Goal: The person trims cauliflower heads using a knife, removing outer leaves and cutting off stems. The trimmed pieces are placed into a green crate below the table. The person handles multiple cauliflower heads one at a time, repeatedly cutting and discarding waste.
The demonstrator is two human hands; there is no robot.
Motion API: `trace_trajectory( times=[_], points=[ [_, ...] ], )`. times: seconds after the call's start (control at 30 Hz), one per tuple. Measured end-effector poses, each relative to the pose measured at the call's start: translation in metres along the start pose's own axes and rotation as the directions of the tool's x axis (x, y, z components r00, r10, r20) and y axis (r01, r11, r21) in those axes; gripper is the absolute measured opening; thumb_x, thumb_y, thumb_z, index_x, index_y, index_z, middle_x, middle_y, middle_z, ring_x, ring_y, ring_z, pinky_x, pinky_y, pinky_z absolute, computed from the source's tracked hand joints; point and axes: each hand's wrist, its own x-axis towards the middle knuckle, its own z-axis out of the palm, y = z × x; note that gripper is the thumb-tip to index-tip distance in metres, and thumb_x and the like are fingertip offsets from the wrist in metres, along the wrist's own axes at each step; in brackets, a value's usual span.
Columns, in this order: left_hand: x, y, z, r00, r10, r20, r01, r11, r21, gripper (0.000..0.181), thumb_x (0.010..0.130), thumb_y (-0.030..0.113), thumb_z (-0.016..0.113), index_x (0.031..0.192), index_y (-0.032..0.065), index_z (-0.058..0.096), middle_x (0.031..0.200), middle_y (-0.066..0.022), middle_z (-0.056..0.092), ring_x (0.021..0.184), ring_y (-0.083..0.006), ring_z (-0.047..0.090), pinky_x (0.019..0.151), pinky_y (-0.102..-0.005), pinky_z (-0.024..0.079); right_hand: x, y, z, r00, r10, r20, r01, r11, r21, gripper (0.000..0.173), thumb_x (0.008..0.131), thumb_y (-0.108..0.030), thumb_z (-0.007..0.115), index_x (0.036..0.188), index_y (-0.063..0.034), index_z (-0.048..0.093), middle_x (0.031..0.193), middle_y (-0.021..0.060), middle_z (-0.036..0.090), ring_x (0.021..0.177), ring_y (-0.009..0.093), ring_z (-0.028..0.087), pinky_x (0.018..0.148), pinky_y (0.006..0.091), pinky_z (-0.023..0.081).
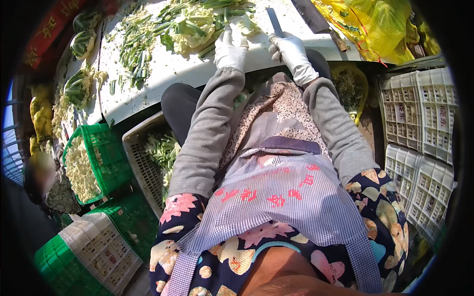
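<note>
My left hand (231,48), in a white glove, rests at the near edge of the white table (177,70). Its fingers point at cut cauliflower leaves and stems; whether it grips one I cannot tell. Just left of it lies a cauliflower head (192,27) with pale curds and green stalks. My right hand (287,50), also gloved in white, is closed around a knife (274,21), whose flat blade points away from me over the table. A small pale leafy piece (247,26) lies between the two hands. Chopped green stems (137,55) and crumbs are spread to the left.
More cauliflowers (77,88) lie at the far left. A green crate (111,159) holds florets; a pale crate (142,148) by my left leg holds leaf trimmings. Yellow mesh bags (385,26) are at the upper right, above stacked white crates (418,111). A person (40,174) is at the left.
</note>
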Motion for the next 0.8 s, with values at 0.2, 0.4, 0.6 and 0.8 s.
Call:
trace_trajectory(
  times=[0.2,0.4,0.6,0.8],
  points=[
    [0.066,0.044,0.021,0.974,-0.024,0.226,-0.054,0.941,0.335,0.055,0.088,0.028,0.064,0.140,0.0182,0.050,0.119,-0.0173,0.062,0.112,-0.0337,0.063,0.091,-0.0451,0.052,0.041,0.023,0.007,0.997,0.011,-0.071,0.016,0.927,0.374,0.018,0.095,-0.014,0.066,0.100,0.0027,0.067,0.068,0.0095,0.064,0.048,0.014,0.056,0.043,0.0267,0.046],
    [0.001,0.012,-0.025,0.870,0.222,0.441,-0.260,0.965,0.028,0.055,0.084,0.032,0.072,0.137,0.0220,0.059,0.140,-0.0183,0.053,0.128,-0.0308,0.053,0.106,-0.0377,0.044,0.038,0.021,-0.013,0.999,0.012,-0.043,0.007,0.907,0.420,0.016,0.095,-0.014,0.065,0.097,0.0024,0.066,0.067,0.0088,0.064,0.044,0.015,0.054,0.044,0.0263,0.044],
    [0.013,-0.032,-0.073,0.999,0.023,-0.031,-0.027,0.991,-0.129,0.057,0.087,0.033,0.075,0.130,0.0002,0.059,0.128,-0.0209,0.061,0.110,-0.0332,0.064,0.094,-0.0379,0.053,0.032,0.030,0.005,0.992,0.076,0.102,-0.083,0.995,0.062,0.028,0.095,-0.022,0.065,0.110,0.0018,0.065,0.070,0.0071,0.066,0.044,0.012,0.056,0.045,0.0256,0.046],
    [0.077,-0.001,-0.060,0.690,-0.687,-0.226,0.685,0.721,-0.102,0.099,0.071,0.054,0.077,0.146,0.0044,0.036,0.135,-0.0205,0.055,0.125,-0.0342,0.056,0.103,-0.0420,0.048,0.017,0.027,0.037,0.974,0.035,0.222,-0.007,0.992,-0.129,0.029,0.096,-0.024,0.062,0.108,0.0023,0.062,0.070,0.0061,0.063,0.044,0.011,0.053,0.045,0.0250,0.044]
  ],
)
